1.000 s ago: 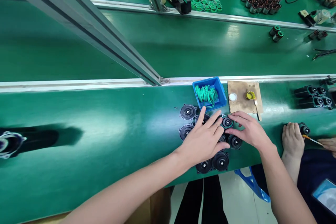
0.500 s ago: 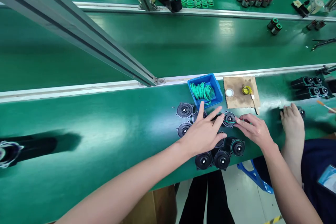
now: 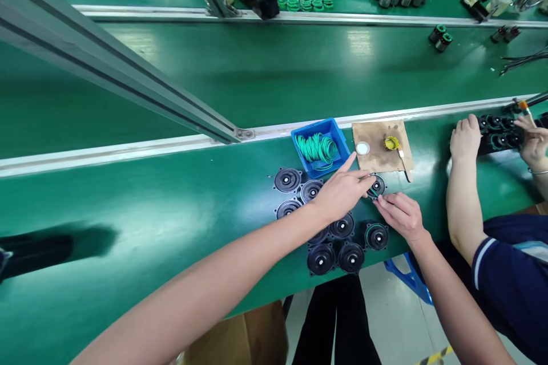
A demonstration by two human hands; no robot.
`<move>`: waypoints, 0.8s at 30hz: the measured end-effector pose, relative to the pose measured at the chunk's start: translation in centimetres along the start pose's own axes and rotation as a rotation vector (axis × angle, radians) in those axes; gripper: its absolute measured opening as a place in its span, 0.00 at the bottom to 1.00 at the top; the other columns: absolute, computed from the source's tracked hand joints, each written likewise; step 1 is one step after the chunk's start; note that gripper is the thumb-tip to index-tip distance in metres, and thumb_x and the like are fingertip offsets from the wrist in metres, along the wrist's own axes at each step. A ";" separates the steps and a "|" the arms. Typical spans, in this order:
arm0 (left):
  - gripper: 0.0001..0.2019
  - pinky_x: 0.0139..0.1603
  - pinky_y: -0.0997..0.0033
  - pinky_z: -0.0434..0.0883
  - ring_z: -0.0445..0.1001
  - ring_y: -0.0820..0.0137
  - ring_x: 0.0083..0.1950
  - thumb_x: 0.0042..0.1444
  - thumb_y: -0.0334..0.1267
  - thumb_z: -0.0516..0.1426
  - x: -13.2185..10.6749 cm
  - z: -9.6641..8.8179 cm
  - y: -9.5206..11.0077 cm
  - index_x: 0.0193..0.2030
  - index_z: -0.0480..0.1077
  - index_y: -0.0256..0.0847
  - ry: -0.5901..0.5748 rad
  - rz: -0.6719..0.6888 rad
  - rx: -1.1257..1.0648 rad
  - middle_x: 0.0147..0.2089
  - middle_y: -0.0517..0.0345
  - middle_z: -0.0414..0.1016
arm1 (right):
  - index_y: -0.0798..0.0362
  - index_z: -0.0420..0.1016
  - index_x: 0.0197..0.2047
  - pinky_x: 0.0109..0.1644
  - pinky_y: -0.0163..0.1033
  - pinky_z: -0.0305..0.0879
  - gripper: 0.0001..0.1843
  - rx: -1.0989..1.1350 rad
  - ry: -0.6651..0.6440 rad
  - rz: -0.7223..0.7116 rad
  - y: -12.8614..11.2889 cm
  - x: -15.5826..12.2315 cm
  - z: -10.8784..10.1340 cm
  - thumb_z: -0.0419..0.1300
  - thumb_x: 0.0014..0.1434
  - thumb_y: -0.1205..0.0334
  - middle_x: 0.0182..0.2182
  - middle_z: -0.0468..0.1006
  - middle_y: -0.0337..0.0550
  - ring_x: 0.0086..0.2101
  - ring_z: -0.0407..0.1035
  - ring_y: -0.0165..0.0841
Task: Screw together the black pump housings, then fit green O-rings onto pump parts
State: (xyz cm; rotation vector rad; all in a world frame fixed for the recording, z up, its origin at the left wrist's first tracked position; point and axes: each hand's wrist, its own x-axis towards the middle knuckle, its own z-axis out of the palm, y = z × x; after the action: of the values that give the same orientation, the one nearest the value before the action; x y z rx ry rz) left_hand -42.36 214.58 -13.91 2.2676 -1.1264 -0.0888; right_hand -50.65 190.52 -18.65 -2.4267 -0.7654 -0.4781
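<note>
Several round black discs [image 3: 320, 258] lie grouped on the green bench [image 3: 171, 205]. My left hand [image 3: 342, 191] reaches over them, fingers stretched out, its fingertips on one black disc with a green ring [image 3: 377, 186]. My right hand [image 3: 400, 214] comes from the right and pinches the near edge of the same disc with closed fingers. A second disc with a green ring [image 3: 377, 235] lies just below my right hand. A blue tray of green rubber rings [image 3: 319, 148] stands just behind my left hand.
A brown cardboard pad [image 3: 381, 148] with a white cap and a yellow pot lies right of the tray. A co-worker's hands [image 3: 466, 137] handle black cylinders at the right. An aluminium rail [image 3: 128, 82] crosses the conveyor. More workers' hands and parts sit at the far side.
The view has shifted, so everything sits further left. My hands have closed in on the ringed disc. The co-worker's hand has moved up to the black cylinders.
</note>
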 end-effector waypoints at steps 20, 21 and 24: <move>0.17 0.77 0.47 0.69 0.75 0.60 0.69 0.75 0.28 0.48 -0.2 0.0 -0.8 0.56 0.78 0.32 -0.063 0.179 0.121 0.59 0.42 0.83 | 0.48 0.83 0.40 0.33 0.41 0.69 0.07 -0.042 -0.004 -0.026 -0.3 1.1 1.2 0.66 0.72 0.68 0.30 0.79 0.42 0.29 0.71 0.34; 0.17 0.77 0.48 0.70 0.76 0.61 0.69 0.75 0.28 0.48 -0.2 0.0 -0.9 0.56 0.78 0.32 -0.052 0.194 0.123 0.59 0.41 0.83 | 0.48 0.84 0.43 0.33 0.41 0.68 0.06 -0.055 -0.023 -0.028 -0.3 1.2 1.1 0.66 0.72 0.67 0.29 0.78 0.41 0.29 0.70 0.34; 0.16 0.75 0.50 0.72 0.79 0.61 0.65 0.75 0.29 0.49 -0.5 0.2 -1.1 0.53 0.79 0.32 0.009 0.244 0.113 0.57 0.40 0.83 | 0.49 0.84 0.53 0.34 0.40 0.67 0.09 -0.069 -0.067 -0.025 -0.2 1.3 0.9 0.64 0.73 0.66 0.27 0.75 0.41 0.30 0.70 0.33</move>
State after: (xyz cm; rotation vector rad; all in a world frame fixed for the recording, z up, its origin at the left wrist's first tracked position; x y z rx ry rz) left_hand -41.90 215.37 -14.76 2.2054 -1.4250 0.0846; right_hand -49.57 191.74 -18.70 -2.5111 -0.8216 -0.4415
